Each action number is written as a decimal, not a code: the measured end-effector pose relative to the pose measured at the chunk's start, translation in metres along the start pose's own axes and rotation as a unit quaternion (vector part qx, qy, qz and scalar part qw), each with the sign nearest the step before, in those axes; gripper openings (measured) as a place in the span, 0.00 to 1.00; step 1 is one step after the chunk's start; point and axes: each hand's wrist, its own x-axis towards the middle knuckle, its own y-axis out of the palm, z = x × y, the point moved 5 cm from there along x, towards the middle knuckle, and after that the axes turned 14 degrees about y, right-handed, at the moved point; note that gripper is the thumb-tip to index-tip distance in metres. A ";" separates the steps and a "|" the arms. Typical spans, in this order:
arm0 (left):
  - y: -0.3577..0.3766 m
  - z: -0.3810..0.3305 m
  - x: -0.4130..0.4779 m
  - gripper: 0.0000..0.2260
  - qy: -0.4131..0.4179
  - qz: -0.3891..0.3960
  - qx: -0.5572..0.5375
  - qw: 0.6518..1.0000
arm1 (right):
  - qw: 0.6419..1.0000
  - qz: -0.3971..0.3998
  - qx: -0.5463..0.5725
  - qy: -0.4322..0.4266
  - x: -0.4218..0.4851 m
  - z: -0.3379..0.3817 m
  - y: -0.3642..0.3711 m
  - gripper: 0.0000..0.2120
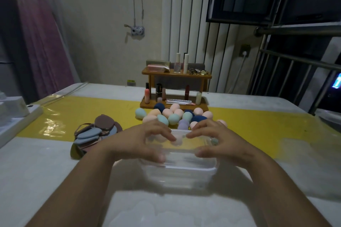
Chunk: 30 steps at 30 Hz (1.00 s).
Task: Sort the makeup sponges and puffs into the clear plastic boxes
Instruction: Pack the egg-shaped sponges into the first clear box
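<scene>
- A stack of clear plastic boxes (178, 168) sits on the table's near centre, right between the two hands; its rounded, glossy walls are see-through and blurred, so how many boxes are nested cannot be told.
- The left hand (145, 141) grips the left end of the top box, thumb on the near rim, fingers (167, 135) curled over the top.
- The right hand (215, 139) mirrors it on the right end, thumb pressed to the near rim and fingers arched over the far edge; both hands are closed on the box.
- Just beyond the boxes lies a heap of egg-shaped makeup sponges (177, 116), matte and soft-looking, in peach, mint green, navy blue and lilac. The nearest ones show through the clear plastic.
- To the left of the left hand, near but apart from it, is a pile of flat makeup puffs (96, 134): teardrop and round pads in dusty blue, brown and pink, some with ribbon loops, overlapping loosely.
- Behind the sponges stands a two-tier wooden shelf (176, 77) with a brown varnished finish. Its lower tray holds upright lipsticks (186, 91) and slim tubes; the upper board carries a pink carton (157, 67), two white-capped bottles (181, 63) and small metallic bits.
- The table (36, 162) is pale grey and dull, crossed by a shiny yellow strip (83, 112) under wrinkled clear film.
- A white power strip (16, 114) lies at the table's left edge.
</scene>
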 end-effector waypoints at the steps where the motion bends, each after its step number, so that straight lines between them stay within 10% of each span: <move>1: 0.001 -0.001 -0.001 0.33 0.009 0.033 0.011 0.999 | 0.999 0.020 -0.025 0.005 -0.002 0.000 0.000 0.26; 11: 0.002 -0.007 0.000 0.30 0.002 0.009 0.025 1.000 | 0.987 0.093 -0.128 -0.008 -0.017 0.005 0.004 0.36; 20: -0.014 -0.014 -0.001 0.20 0.034 -0.179 0.000 0.983 | 0.998 -0.038 0.028 -0.040 -0.005 0.003 -0.007 0.18; 30: -0.022 -0.021 -0.003 0.17 0.089 -0.313 0.089 0.941 | 0.959 -0.217 0.121 -0.134 -0.009 0.009 -0.018 0.19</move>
